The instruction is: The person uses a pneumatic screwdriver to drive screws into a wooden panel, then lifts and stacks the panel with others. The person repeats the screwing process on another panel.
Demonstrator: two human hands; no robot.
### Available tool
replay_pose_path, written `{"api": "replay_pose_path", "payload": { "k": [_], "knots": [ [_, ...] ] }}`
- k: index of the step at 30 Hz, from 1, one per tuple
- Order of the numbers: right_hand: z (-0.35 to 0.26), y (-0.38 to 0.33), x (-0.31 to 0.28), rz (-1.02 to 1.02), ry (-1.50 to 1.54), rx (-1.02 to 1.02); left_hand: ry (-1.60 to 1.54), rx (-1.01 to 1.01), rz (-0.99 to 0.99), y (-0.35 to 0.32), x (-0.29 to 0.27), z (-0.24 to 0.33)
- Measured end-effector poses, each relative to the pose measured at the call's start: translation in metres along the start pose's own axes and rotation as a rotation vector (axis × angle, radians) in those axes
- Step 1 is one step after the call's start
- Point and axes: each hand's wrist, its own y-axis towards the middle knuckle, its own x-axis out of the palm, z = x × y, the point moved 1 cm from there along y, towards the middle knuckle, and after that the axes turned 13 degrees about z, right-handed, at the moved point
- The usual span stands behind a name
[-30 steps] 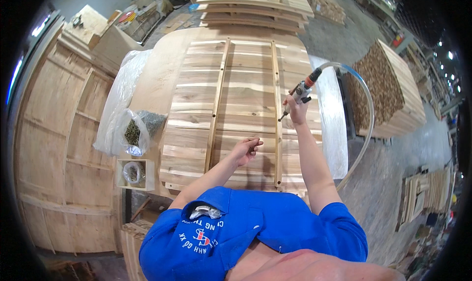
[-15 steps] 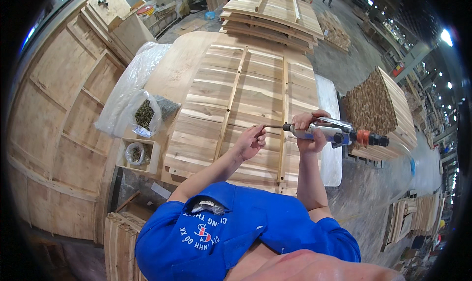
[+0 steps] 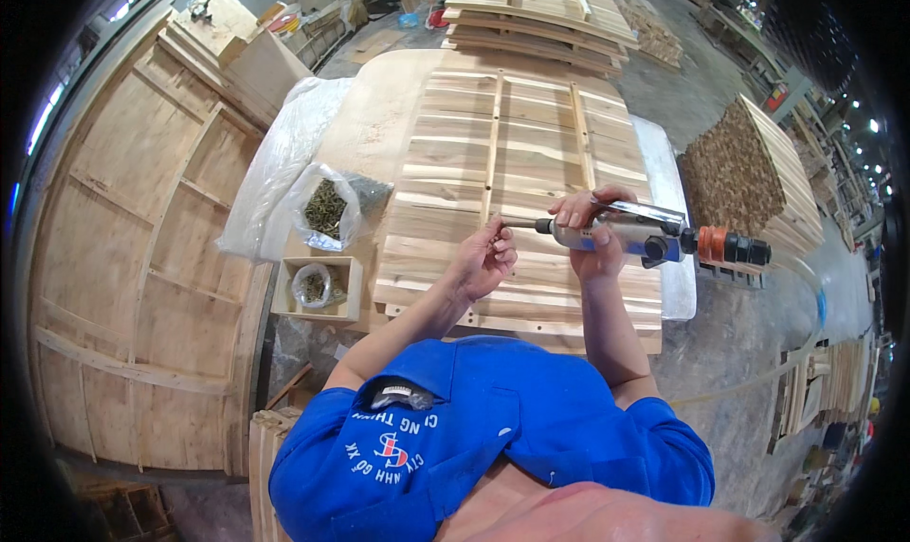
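Note:
My right hand (image 3: pixel 590 237) is wrapped round a silver air screwdriver (image 3: pixel 633 234) with an orange and black hose fitting, lying level with its bit toward the left. The thumb and forefinger of my left hand (image 3: pixel 483 262) pinch at the tip of the bit (image 3: pixel 519 223); anything held there is too small to make out. Both hands are above a slatted wood panel (image 3: pixel 537 153). Across it run two narrow battens, the left batten (image 3: pixel 494 130) and the right batten (image 3: pixel 581 135). The bit's tip is close to the left batten.
Left of the panel, a plastic bag of screws (image 3: pixel 325 210) stands beside a wooden box (image 3: pixel 346 291) with a smaller bag inside. More panels (image 3: pixel 531 30) are stacked beyond. A wood stack (image 3: pixel 735 177) stands at right, near the trailing air hose (image 3: pixel 806 286).
The view has shifted, so the scene sits farther right. Over the panel, both hands and the screwdriver have moved left, from between the battens to near the left batten.

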Motion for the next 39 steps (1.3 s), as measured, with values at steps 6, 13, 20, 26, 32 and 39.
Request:
{"api": "replay_pose_path", "payload": {
  "k": [6,13,20,26,32,39],
  "knots": [
    [0.013,-0.014,0.038,-0.057,0.119,-0.059,0.059,0.089,0.117,-0.053,0.003,0.025],
    [0.004,-0.009,0.066,-0.172,0.020,-0.302,0.560,0.294,0.086,-0.083,-0.093,0.115],
    [-0.013,-0.011,0.068,-0.070,-0.046,-0.467,1.918,1.029,1.148,-0.157,-0.181,0.227],
    [-0.009,-0.013,0.072,-0.070,-0.027,-0.441,2.418,0.759,1.063,-0.157,-0.206,0.230],
    [-0.009,-0.018,0.067,-0.034,0.000,-0.398,2.254,0.810,1.089,-0.152,-0.208,0.228],
    [-0.024,-0.016,0.050,-0.004,-0.039,-0.394,2.058,0.967,1.128,-0.155,-0.216,0.229]
  ]
}}
